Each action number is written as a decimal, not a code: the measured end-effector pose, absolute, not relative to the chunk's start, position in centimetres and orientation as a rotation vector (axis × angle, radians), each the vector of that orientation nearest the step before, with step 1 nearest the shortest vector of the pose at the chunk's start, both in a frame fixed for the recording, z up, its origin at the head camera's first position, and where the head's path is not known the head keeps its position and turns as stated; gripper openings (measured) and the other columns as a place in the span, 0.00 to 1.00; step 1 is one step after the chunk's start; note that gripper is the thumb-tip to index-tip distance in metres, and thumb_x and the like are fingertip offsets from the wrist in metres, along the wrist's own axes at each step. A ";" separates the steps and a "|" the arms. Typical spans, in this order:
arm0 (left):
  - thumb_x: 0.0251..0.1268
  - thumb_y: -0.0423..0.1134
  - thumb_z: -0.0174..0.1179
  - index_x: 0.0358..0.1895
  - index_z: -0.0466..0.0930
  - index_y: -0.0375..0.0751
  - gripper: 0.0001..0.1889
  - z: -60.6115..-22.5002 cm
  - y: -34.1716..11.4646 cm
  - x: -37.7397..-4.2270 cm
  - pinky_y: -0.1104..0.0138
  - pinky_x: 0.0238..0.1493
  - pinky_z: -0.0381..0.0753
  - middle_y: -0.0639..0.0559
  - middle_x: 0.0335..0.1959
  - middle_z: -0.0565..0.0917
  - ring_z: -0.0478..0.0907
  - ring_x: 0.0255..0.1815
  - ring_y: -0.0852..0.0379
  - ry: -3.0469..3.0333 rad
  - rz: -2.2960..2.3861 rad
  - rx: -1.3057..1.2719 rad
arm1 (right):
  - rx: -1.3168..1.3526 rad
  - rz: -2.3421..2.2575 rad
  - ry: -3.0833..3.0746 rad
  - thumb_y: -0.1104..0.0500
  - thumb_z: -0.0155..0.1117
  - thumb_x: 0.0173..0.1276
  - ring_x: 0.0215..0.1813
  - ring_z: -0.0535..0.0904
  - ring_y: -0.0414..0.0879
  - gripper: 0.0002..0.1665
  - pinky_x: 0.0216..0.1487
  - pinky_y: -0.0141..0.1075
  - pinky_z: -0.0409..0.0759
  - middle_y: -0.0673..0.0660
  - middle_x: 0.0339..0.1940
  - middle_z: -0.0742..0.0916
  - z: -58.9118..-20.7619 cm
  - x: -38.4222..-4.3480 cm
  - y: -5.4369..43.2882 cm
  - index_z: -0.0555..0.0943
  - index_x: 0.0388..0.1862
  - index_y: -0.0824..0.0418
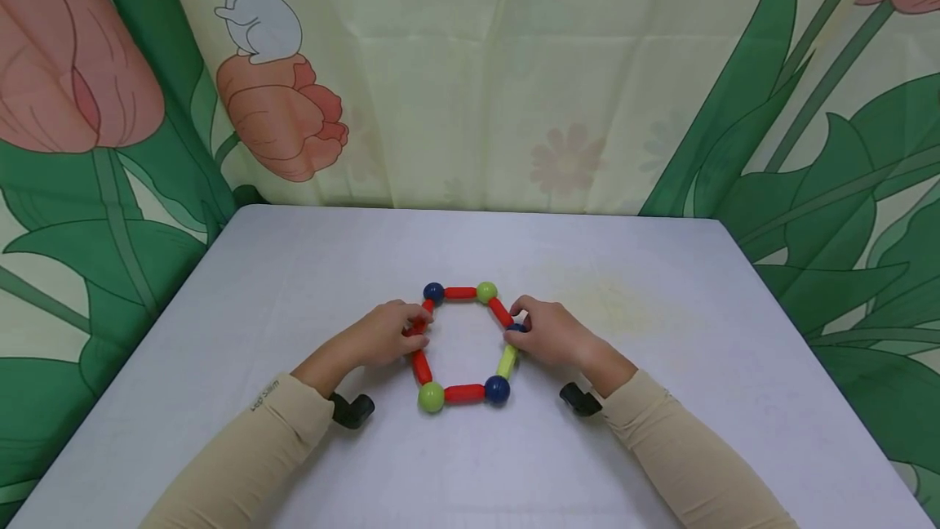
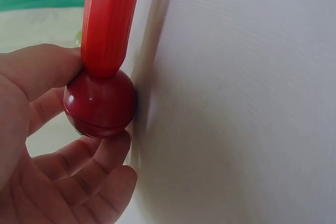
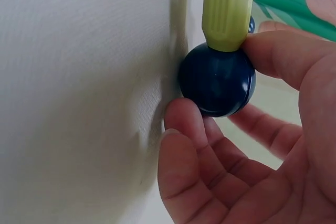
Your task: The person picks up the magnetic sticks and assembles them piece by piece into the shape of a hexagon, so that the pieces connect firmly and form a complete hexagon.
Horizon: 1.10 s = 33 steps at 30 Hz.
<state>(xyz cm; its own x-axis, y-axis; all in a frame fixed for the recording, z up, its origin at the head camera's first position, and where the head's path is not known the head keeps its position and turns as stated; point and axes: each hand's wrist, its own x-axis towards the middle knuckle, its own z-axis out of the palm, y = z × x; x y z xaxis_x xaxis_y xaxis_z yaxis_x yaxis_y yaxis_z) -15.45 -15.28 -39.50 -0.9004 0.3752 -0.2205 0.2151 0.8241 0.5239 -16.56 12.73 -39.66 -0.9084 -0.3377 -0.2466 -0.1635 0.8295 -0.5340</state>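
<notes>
On the white table (image 1: pixel 631 447) lies a closed six-sided ring of toy rods and balls. My left hand (image 1: pixel 384 335) holds the ring's left corner, a red ball (image 2: pixel 100 103), with thumb and fingers around it; a red rod (image 2: pixel 110 22) joins it. At the right corner my right hand (image 1: pixel 551 335) grips a dark blue ball (image 3: pixel 218 80), joined to a yellow-green rod (image 1: pixel 507 362). The other corners are a green ball (image 1: pixel 431 397) and a blue ball (image 1: pixel 497 390) in front, and another blue ball (image 1: pixel 434 292) and green ball (image 1: pixel 487 292) behind.
A curtain (image 1: pixel 477 104) printed with tulips, leaves and a small white animal hangs behind the table's far edge. Black devices (image 1: pixel 354 411) stick out at both cuffs. A faint yellowish stain (image 1: pixel 605 296) marks the tabletop at the right.
</notes>
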 end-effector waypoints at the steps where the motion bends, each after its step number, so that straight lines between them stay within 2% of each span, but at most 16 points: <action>1: 0.66 0.40 0.67 0.57 0.81 0.43 0.17 -39.5 -15.3 -15.4 0.66 0.39 0.82 0.49 0.44 0.78 0.73 0.44 0.53 2.693 0.723 0.446 | -0.387 -0.737 2.678 0.51 0.68 0.69 0.34 0.75 0.47 0.23 0.35 0.36 0.75 0.54 0.31 0.79 -39.6 -16.5 12.8 0.76 0.57 0.60; 12: 0.67 0.39 0.66 0.57 0.82 0.44 0.16 -40.3 -15.9 -15.3 0.64 0.43 0.82 0.48 0.49 0.79 0.75 0.48 0.52 2.694 0.822 0.393 | -0.338 -0.728 2.692 0.49 0.68 0.69 0.35 0.75 0.47 0.25 0.36 0.37 0.75 0.54 0.33 0.80 -39.7 -16.6 13.2 0.75 0.57 0.62; 18: 0.67 0.39 0.67 0.58 0.80 0.45 0.18 -40.5 -16.6 -15.0 0.60 0.46 0.84 0.47 0.54 0.80 0.78 0.53 0.48 2.645 0.986 0.281 | -0.321 -0.750 2.687 0.49 0.68 0.69 0.38 0.77 0.47 0.25 0.41 0.39 0.79 0.54 0.38 0.82 -39.5 -16.4 13.7 0.76 0.58 0.62; 24: 0.69 0.37 0.64 0.56 0.83 0.46 0.14 -40.4 -17.2 -14.5 0.60 0.48 0.83 0.50 0.49 0.82 0.78 0.51 0.49 2.630 0.992 0.279 | -0.404 -0.794 2.670 0.54 0.67 0.70 0.43 0.78 0.47 0.21 0.47 0.42 0.80 0.54 0.42 0.84 -39.5 -16.3 14.0 0.78 0.57 0.61; 33: 0.71 0.36 0.62 0.57 0.83 0.47 0.14 -40.7 -16.6 -14.7 0.60 0.50 0.82 0.51 0.47 0.81 0.76 0.49 0.52 2.679 0.957 0.350 | -0.436 -0.773 2.707 0.57 0.66 0.70 0.42 0.77 0.48 0.17 0.48 0.43 0.80 0.55 0.44 0.84 -39.4 -16.3 14.1 0.79 0.55 0.59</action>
<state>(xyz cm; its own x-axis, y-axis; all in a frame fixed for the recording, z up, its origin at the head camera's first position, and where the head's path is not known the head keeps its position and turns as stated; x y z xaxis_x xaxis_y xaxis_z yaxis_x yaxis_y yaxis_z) -14.72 -16.62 -40.70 -0.9330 0.3147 -0.1747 0.1328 0.7521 0.6455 -16.25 14.12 -39.40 -0.9116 -0.3632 -0.1926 -0.2068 0.8100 -0.5487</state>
